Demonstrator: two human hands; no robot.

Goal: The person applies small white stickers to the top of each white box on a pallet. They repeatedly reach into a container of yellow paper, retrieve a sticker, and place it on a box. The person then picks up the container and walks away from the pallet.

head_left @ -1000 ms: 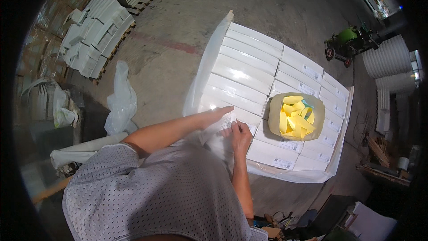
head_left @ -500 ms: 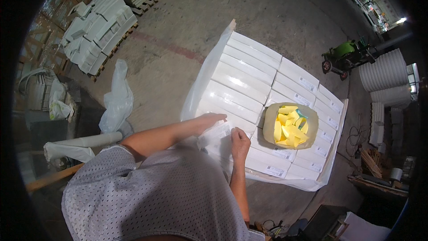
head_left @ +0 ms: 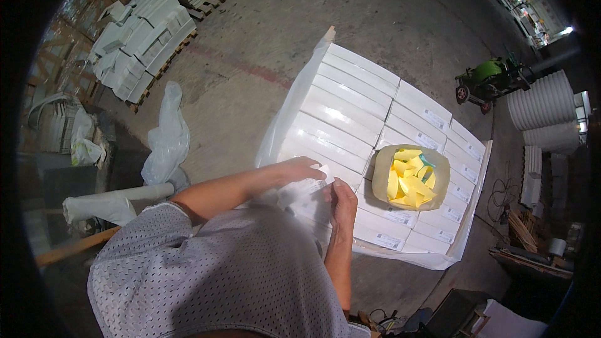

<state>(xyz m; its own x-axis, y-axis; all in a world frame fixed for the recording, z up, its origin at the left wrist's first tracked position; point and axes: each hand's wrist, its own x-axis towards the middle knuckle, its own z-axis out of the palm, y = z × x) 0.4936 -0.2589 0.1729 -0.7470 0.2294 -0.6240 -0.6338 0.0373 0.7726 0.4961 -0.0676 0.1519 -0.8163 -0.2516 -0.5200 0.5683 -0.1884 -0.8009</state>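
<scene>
My left hand (head_left: 302, 169) is closed on a printed white label sheet (head_left: 305, 189), held low in front of my shirt. At the sheet's upper right, a white corner (head_left: 323, 171) curls up beside my left fingertips. My right hand (head_left: 342, 202) pinches at this curled edge, its thumb and fingers bent together. Beneath both hands lie long white boxes (head_left: 332, 134) in rows, many with small printed labels on their ends. On top of them, right of my right hand, rests a cut-open translucent tub (head_left: 442, 181) holding yellow paper scraps (head_left: 410, 184) and a green piece.
Plastic film (head_left: 275, 131) hangs around the box stack's edges. At the left are a wrapped roll (head_left: 119, 203), crumpled plastic (head_left: 168, 131) and a pallet of white blocks (head_left: 141, 44). A green wheeled machine (head_left: 488, 78) and corrugated white rolls (head_left: 541, 103) stand at the right.
A white corner of the sheet has curled up between my hands. My right hand has turned and shifted slightly right, and my left fingers have bent in over the sheet.
</scene>
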